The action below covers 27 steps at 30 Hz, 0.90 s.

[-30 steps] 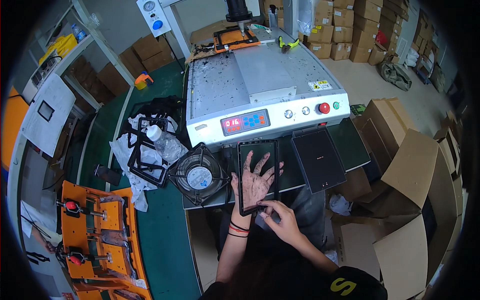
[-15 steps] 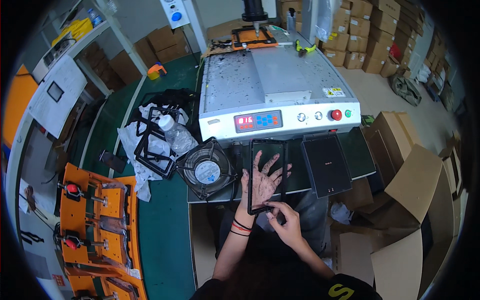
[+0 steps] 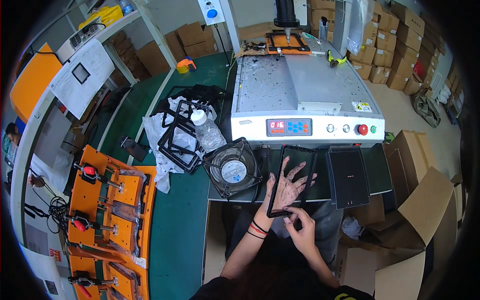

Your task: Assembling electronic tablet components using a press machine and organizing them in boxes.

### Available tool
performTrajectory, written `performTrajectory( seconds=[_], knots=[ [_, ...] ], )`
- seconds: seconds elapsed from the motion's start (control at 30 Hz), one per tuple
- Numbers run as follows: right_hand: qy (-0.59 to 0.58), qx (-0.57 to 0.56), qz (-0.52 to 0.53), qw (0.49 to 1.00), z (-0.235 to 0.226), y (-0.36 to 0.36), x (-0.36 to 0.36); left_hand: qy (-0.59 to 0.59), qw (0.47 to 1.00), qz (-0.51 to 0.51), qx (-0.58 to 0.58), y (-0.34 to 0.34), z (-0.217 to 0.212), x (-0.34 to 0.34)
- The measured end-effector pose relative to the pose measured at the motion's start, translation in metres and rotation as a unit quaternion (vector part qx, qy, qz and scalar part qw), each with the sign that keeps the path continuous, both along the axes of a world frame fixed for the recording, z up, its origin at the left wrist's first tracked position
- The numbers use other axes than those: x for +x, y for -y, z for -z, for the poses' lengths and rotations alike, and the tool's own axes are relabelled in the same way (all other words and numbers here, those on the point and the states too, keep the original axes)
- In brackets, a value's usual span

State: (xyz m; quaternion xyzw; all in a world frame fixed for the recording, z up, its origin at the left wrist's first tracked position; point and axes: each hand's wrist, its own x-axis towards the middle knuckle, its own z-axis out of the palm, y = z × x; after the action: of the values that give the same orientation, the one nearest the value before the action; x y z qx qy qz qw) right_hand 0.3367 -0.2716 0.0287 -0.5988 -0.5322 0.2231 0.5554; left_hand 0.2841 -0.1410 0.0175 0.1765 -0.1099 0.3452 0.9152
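Black plastic makes up the slim rectangular frame (image 3: 274, 199) held in front of the person, just beyond the near edge of the counter (image 3: 175, 240). Its long sides slant up and away, and the left hand (image 3: 287, 194) lies behind it, palm up, fingers spread, dark smudges showing through the opening. That open palm seems to serve as a rest, leaving finer handling to the right hand (image 3: 301, 232), whose grip pinches the near short rail between thumb and forefinger; probably this steadies the corner while keeping the rest of the rail in sight.

Left of the frame, an axial fan (image 3: 233, 171) lies at the counter's edge, perhaps put there to blow near the work; whether it runs I cannot tell. Beyond it, a clear plastic bottle (image 3: 209, 136) leans beside similar loose frames (image 3: 175, 145) on crumpled white sheeting (image 3: 162, 172), which likely shields them from the green surface. A flat black panel (image 3: 349, 177) lies to the right, below a pale benchtop machine (image 3: 255, 100) strewn with dark scraps.

Orange clamp fixtures (image 3: 122, 225) fill the lower left. Open cardboard cartons (image 3: 425, 205) crowd the right, with stacked boxes (image 3: 387, 45) on the floor behind.
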Motion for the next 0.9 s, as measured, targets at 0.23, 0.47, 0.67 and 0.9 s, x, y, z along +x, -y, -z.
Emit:
performTrajectory(
  seconds=[0.23, 0.47, 0.67, 0.9],
  knots=[
    [-0.016, -0.019, 0.016, 1.0, -0.0033, -0.0005, 0.0003, -0.01, 1.0, -0.015, 0.02, -0.002, -0.0007, 0.0012],
    [-0.013, -0.008, 0.013, 1.0, -0.0052, 0.001, 0.0004, 0.004, 0.999, -0.03, -0.009, -0.0015, -0.0005, 0.0014],
    [-0.014, -0.004, 0.016, 1.0, -0.0033, 0.0028, -0.0008, 0.002, 1.0, -0.027, -0.005, 0.0007, 0.0009, -0.0007],
    [-0.023, -0.004, 0.007, 1.0, -0.0077, 0.0017, -0.0005, 0.006, 1.0, -0.025, -0.008, -0.0003, -0.0018, -0.0005]
  ],
)
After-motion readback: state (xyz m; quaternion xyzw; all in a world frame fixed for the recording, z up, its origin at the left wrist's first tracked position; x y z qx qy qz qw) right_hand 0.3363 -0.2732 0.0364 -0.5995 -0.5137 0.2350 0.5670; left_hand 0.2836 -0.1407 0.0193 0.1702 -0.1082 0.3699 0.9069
